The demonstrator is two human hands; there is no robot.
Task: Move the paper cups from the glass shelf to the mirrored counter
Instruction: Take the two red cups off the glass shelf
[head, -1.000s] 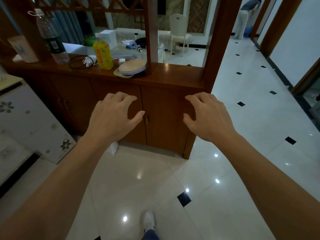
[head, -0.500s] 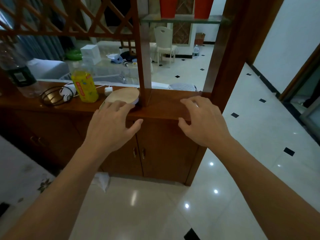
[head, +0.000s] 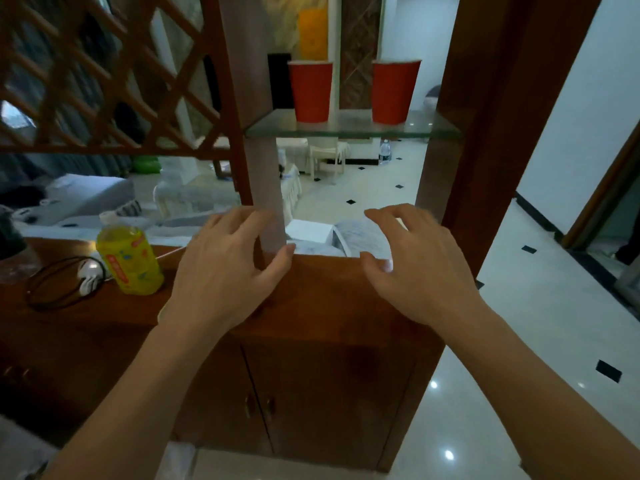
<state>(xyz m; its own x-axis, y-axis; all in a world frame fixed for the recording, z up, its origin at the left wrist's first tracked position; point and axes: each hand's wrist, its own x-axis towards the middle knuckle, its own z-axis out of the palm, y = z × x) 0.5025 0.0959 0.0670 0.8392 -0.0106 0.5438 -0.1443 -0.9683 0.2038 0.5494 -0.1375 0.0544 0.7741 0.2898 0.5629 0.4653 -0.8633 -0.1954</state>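
Two red paper cups stand upright on the glass shelf (head: pixel 349 132) between the wooden posts: the left cup (head: pixel 310 91) and the right cup (head: pixel 393 92), a gap between them. My left hand (head: pixel 228 268) hovers below the shelf, over the wooden counter top (head: pixel 322 299), fingers spread and holding nothing. My right hand (head: pixel 412 265) floats level with it to the right, fingers also apart and empty. Both hands are well below the cups and touch neither.
A yellow drink bottle (head: pixel 130 259) stands on the counter to the left, beside a coiled black cable (head: pixel 59 282) with a white plug. A wooden lattice panel (head: pixel 104 74) fills the upper left. Wooden posts (head: pixel 485 133) frame the shelf. Glossy tiled floor lies to the right.
The view has tilted upward and moved closer, bringing the cups fully into sight. Both hands have risen from cabinet-door level to above the counter top, still spread and empty.
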